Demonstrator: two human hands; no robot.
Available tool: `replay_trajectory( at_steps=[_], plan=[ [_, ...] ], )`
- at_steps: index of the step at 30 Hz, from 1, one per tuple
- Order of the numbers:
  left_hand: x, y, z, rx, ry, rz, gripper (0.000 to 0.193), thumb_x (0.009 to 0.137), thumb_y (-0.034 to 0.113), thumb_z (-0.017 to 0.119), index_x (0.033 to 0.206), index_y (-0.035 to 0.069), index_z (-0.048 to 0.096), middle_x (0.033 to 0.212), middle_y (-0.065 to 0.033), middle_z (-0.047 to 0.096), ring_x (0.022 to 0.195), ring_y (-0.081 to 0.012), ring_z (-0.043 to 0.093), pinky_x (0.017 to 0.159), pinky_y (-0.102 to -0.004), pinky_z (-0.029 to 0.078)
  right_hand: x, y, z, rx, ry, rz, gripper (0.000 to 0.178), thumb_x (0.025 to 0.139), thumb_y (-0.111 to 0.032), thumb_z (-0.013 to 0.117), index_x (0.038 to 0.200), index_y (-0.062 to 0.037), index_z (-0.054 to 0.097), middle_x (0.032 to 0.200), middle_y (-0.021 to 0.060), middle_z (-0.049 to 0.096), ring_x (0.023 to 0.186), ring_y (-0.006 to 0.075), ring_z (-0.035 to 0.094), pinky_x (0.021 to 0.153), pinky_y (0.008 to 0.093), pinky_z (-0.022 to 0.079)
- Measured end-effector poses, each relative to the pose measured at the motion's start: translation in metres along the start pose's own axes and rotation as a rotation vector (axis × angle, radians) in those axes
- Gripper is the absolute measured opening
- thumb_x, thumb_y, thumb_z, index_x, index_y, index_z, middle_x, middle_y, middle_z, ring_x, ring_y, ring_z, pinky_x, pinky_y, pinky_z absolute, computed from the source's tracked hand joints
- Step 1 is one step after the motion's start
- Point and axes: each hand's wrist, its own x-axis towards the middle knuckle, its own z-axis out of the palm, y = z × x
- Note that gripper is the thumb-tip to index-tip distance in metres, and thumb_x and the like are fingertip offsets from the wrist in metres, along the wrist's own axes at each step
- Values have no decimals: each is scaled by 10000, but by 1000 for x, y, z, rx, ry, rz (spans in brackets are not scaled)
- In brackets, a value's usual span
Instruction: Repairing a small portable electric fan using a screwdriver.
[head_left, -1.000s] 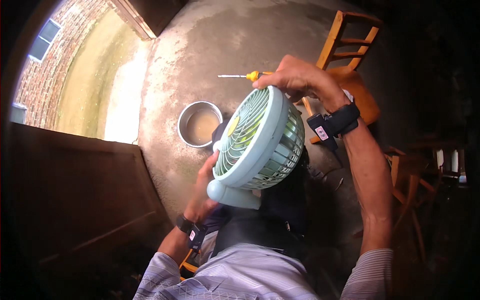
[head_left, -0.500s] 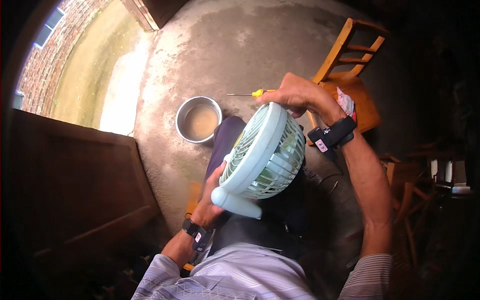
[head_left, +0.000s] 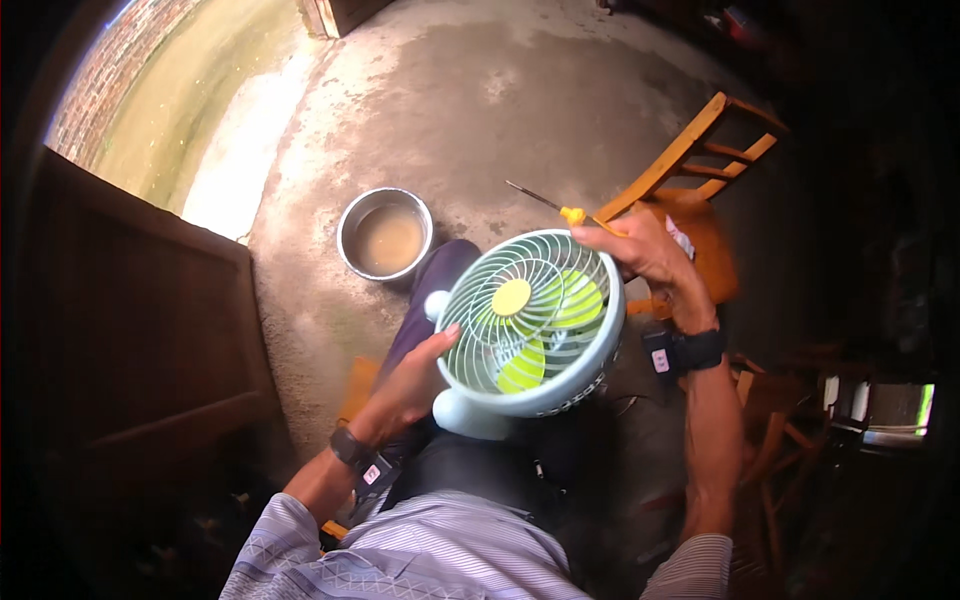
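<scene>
A small pale-blue fan (head_left: 462,412) is held up over my lap, its round front grille tilted up toward me. Yellow-green blades and a yellow hub show through the grille. My left hand (head_left: 408,382) grips the fan's left side, thumb on the grille near the stand. At the upper right rim, my right hand (head_left: 645,248) touches the fan and also holds a screwdriver (head_left: 572,214) with a yellow handle. The screwdriver's thin shaft points up and left, clear of the fan. Some right fingers are hidden behind the rim.
A metal pot (head_left: 385,235) of cloudy water stands on the concrete floor, left of my knee. To the right is a wooden chair (head_left: 705,215) with a crumpled white item on its seat. A dark wooden door (head_left: 150,330) stands at left, beside the bright doorway.
The fan has turned from its side and back to show its front grille. My right hand has moved right and down with the screwdriver, whose shaft now slants upward.
</scene>
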Motion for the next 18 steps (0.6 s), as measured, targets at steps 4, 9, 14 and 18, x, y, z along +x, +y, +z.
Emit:
replay_trajectory(
  at_steps=[4, 9, 14, 18],
  plan=[
    [-9, 11, -11, 176, -111, 44, 478, 1068, 334, 616, 1391, -17, 597, 1284, -121, 704, 1166, -192, 680, 988, -358, 552, -18, -1, -1, -204, 26, -175, 537, 895, -498, 791, 943, 37, 773, 750, 2, 686, 678, 73, 605, 617, 257, 464],
    [-34, 18, 27, 805, 25, 437, 637, 945, 329, 786, 1405, -50, 563, 1285, -168, 700, 1149, -250, 681, 1028, -385, 524, -43, 29, -5, -115, 60, -268, 509, 852, -455, 783, 1008, 30, 778, 754, 5, 686, 720, 74, 608, 653, 261, 462],
    [-42, 6, 34, 1141, -3, 929, 773, 819, 327, 907, 1399, -59, 572, 1416, -302, 609, 1288, -440, 628, 1101, -468, 487, -71, 86, -9, 144, 142, -484, 598, 743, -397, 868, 1144, 35, 769, 872, 43, 702, 823, 152, 639, 746, 298, 500],
    [-47, 7, 32, 1202, -133, 952, 914, 782, 308, 929, 1474, -88, 481, 1544, -357, 463, 1423, -514, 504, 1194, -509, 427, -91, 91, 8, 479, 104, -572, 517, 709, -256, 954, 1098, 28, 767, 777, 7, 576, 760, 157, 552, 754, 311, 437]
  ],
)
